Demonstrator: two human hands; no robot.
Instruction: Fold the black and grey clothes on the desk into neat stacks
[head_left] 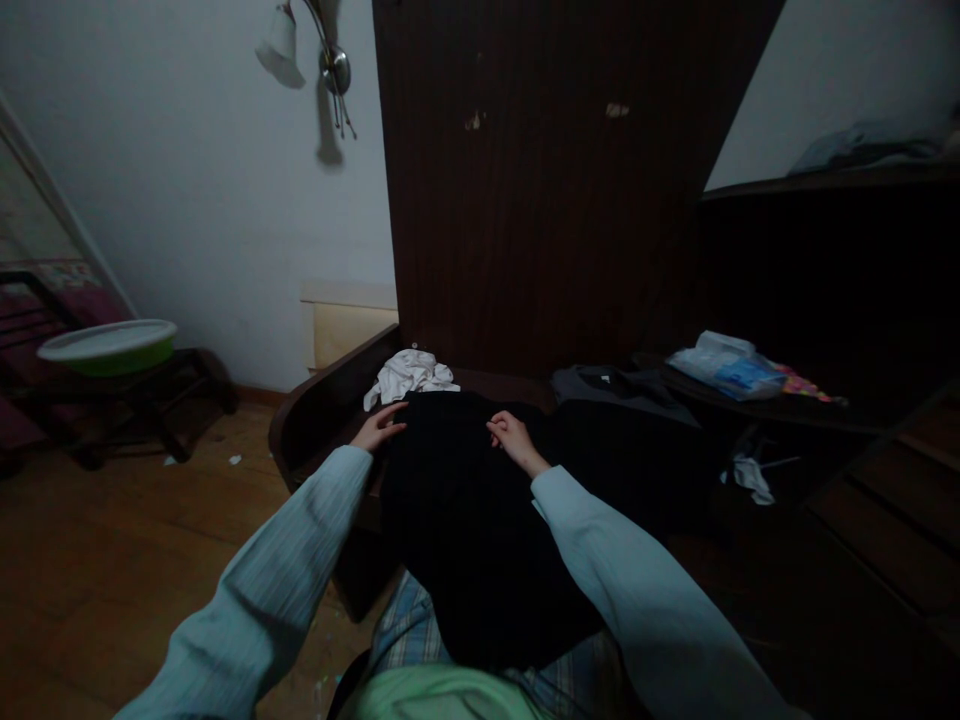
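Observation:
A black garment point(480, 520) lies spread over the dark wooden bench and hangs down across my lap; its dark folds are hard to make out. At its far left edge is my left hand point(381, 428), fingers stretched out and apart, with the tips touching the cloth. My right hand point(512, 440) is over the middle of the upper part, its fingers curled together in a pinch on the black fabric. Just beyond the left hand sits a crumpled white cloth point(411, 376).
A dark grey garment point(619, 388) lies behind on the right, near a blue-and-white plastic package point(727, 365). The bench's curved armrest point(330, 390) rises at left. Farther left, a green basin point(112, 348) rests on a low stool. A lamp point(281, 48) hangs on the wall.

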